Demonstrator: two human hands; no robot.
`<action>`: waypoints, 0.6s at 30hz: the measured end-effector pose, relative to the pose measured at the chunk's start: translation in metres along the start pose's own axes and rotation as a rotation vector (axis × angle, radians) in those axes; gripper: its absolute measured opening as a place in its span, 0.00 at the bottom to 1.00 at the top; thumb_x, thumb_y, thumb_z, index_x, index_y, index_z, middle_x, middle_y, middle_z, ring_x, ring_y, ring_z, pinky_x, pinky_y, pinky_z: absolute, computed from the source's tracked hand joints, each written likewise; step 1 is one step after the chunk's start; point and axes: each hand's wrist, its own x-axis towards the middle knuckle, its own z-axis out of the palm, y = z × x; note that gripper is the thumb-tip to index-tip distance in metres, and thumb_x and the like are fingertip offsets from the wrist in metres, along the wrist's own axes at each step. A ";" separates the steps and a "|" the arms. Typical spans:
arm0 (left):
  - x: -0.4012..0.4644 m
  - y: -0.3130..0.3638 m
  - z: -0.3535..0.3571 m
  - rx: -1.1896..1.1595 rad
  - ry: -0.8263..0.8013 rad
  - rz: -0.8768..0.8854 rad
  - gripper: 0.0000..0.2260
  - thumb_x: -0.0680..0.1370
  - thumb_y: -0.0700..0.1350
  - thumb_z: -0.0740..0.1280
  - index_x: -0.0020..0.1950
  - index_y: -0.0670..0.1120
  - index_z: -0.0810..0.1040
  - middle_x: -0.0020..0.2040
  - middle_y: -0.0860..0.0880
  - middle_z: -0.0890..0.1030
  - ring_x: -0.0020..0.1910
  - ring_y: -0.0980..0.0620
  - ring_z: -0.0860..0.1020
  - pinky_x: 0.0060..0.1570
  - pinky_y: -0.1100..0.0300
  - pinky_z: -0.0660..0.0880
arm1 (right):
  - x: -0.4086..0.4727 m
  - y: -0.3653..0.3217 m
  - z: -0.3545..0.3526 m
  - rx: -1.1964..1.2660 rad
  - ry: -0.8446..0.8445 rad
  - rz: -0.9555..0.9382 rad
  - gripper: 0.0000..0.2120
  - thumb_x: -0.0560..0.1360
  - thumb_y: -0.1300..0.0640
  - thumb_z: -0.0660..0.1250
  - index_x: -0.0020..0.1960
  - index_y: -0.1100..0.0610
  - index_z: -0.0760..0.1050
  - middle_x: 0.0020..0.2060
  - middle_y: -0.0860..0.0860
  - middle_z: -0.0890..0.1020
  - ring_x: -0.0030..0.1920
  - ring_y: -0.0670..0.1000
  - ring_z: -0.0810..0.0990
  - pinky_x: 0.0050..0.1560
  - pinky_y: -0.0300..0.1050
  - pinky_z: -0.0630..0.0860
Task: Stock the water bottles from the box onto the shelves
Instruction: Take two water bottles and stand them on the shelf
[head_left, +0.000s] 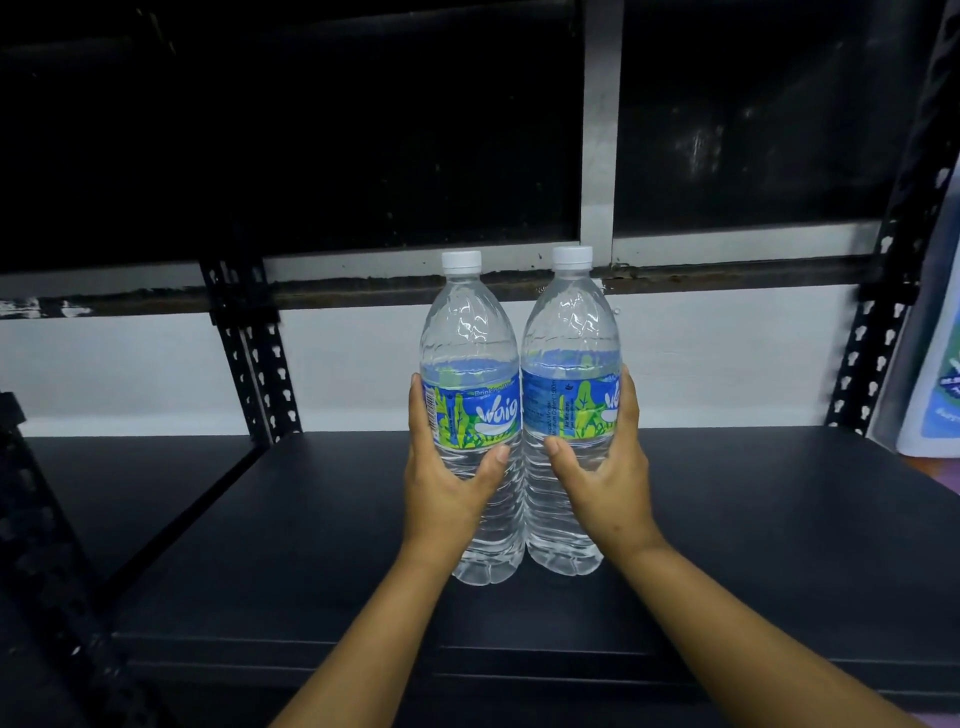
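Over the dark shelf (753, 519), both forearms reach forward. The left hand (447, 483) wraps the left water bottle (475, 415); the right hand (605, 467) wraps the right water bottle (569, 415). Both stand upright, touching, mid-shelf, thumbs facing inward.

1. Left hand (451, 486) grips left bottle (475, 415); right hand (605, 475) grips right bottle (569, 405).
2. Both bottles upright, touching, white caps on, over the dark shelf (779, 519).
3. Slotted black uprights (254, 353) behind.
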 end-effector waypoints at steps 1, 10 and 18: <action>0.001 0.000 0.000 -0.001 0.000 0.000 0.44 0.71 0.42 0.76 0.73 0.66 0.50 0.71 0.56 0.69 0.65 0.66 0.72 0.60 0.74 0.68 | 0.001 0.001 0.001 0.004 0.001 0.000 0.46 0.68 0.43 0.71 0.78 0.45 0.49 0.68 0.45 0.74 0.62 0.42 0.77 0.65 0.52 0.75; 0.017 -0.016 0.002 -0.020 -0.015 0.020 0.44 0.71 0.41 0.75 0.77 0.58 0.50 0.72 0.56 0.69 0.67 0.63 0.72 0.63 0.71 0.68 | 0.016 0.014 0.012 -0.006 0.002 0.011 0.47 0.66 0.42 0.70 0.78 0.43 0.49 0.67 0.45 0.74 0.61 0.41 0.77 0.65 0.50 0.75; 0.036 -0.034 0.004 -0.015 -0.027 -0.007 0.45 0.71 0.41 0.75 0.79 0.55 0.50 0.72 0.56 0.69 0.68 0.61 0.72 0.65 0.64 0.70 | 0.031 0.028 0.024 -0.016 0.016 0.006 0.46 0.68 0.45 0.72 0.77 0.42 0.49 0.65 0.44 0.76 0.59 0.40 0.79 0.61 0.51 0.78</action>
